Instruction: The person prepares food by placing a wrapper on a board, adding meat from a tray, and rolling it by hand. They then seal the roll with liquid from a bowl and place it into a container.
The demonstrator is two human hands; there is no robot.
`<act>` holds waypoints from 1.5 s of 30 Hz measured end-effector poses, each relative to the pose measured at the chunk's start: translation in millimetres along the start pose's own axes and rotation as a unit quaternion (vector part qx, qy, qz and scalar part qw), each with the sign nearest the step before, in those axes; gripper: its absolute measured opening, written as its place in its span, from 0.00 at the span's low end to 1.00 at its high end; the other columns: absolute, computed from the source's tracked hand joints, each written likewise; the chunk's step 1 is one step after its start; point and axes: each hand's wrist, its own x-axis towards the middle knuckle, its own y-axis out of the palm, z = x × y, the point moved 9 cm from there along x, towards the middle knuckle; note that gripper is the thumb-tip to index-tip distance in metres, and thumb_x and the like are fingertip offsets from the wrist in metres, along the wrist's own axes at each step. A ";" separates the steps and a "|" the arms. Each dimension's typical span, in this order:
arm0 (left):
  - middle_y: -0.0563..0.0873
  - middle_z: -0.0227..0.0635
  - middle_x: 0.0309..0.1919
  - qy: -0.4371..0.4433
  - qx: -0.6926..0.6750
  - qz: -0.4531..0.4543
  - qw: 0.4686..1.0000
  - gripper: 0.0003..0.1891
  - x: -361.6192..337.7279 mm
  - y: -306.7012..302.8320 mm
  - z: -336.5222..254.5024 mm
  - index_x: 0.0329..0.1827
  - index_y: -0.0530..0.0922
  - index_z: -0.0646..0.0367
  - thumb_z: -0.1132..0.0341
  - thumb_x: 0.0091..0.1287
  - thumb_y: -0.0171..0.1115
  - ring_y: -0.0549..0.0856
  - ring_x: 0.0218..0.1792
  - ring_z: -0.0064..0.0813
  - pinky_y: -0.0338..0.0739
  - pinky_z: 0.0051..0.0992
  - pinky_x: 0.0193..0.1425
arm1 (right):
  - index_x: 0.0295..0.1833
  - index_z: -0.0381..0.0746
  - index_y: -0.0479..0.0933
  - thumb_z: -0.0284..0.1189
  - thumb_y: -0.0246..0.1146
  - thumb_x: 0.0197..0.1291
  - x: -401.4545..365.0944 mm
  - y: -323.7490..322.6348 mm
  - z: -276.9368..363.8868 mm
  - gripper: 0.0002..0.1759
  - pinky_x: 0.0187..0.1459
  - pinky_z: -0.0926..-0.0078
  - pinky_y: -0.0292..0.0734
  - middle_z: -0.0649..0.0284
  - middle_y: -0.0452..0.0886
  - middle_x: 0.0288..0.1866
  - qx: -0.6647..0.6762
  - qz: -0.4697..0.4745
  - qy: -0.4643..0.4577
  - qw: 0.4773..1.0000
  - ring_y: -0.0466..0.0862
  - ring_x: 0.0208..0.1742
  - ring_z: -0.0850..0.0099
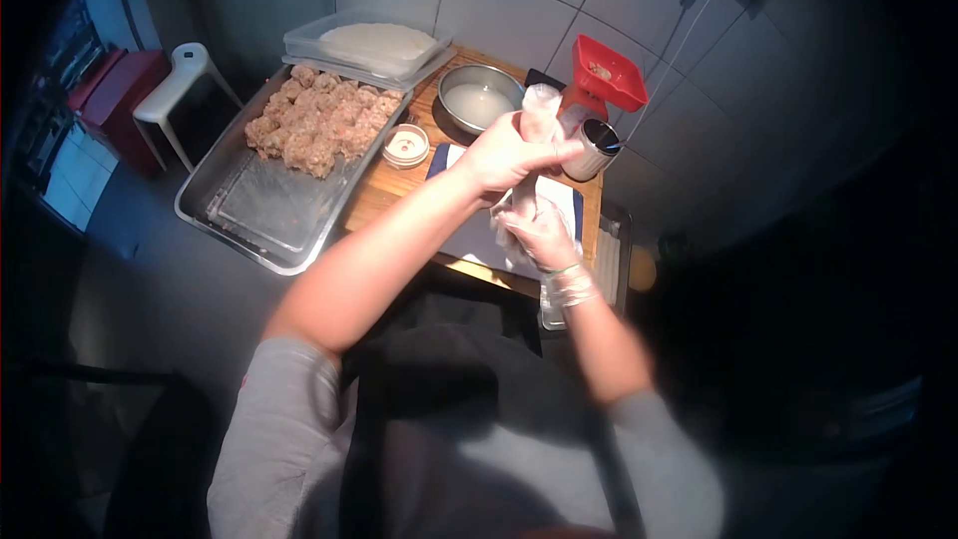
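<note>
My left hand, bare, is closed round a long, crinkled piece of clear plastic with a whitish top end standing above the fingers. Just below it, my right hand wears a thin clear plastic glove with bands round the wrist. Its fingers are bent and pinch the lower part of the same plastic. What lies inside the plastic, if anything, I cannot make out. Both hands are over a dark blue and white mat on a wooden table.
Left stands a metal tray with raw minced-meat balls. Behind it is a plastic box with white contents. A metal bowl of whitish liquid, a small round container, a red scale and a metal cup surround the mat.
</note>
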 end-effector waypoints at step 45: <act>0.88 0.33 0.41 0.086 0.244 0.042 0.965 0.14 -11.7 -9.9 3.1 0.46 0.83 0.65 0.72 0.56 0.66 0.84 0.44 0.21 0.78 0.24 0.51 | 0.44 0.45 0.85 0.43 0.76 0.45 -21.9 -6.9 179.9 0.21 0.64 0.52 0.66 0.59 0.80 0.58 -0.464 0.014 -0.434 0.772 0.75 0.64 0.52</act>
